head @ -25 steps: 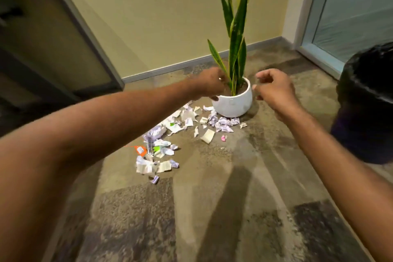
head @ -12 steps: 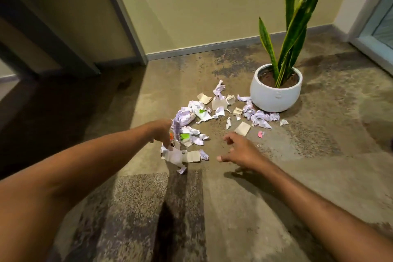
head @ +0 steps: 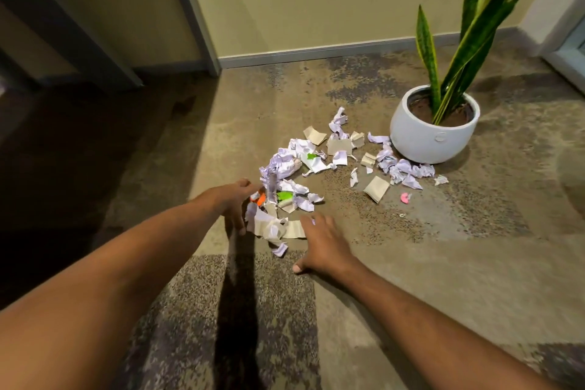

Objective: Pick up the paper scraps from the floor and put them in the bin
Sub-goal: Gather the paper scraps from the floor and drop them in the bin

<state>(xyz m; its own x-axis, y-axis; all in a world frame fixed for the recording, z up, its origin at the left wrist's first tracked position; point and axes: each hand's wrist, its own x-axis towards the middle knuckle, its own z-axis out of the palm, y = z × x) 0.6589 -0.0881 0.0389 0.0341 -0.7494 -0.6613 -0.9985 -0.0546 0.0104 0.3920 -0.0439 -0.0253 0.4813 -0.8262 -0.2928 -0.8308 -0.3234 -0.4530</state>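
Several paper scraps (head: 319, 161), white, beige and lilac with bits of green, orange and pink, lie scattered on the carpet from the middle of the view to the plant pot. My left hand (head: 232, 203) rests at the left edge of the nearest clump (head: 269, 226), fingers spread and touching the scraps. My right hand (head: 319, 244) lies palm down on the carpet at the clump's right edge, fingers apart over a beige scrap. Neither hand has closed around anything. The bin is out of view.
A white pot (head: 430, 136) with a tall green plant stands at the right, scraps against its base. A yellow wall with a grey skirting (head: 316, 54) runs behind. A dark opening (head: 63, 104) is at the left, a door frame (head: 566, 60) at far right.
Both hands left the plant pot and dropped to the nearest clump of scraps. The right hand has slid left onto the clump's edge. My view has swung left, and the black bin is gone from sight.
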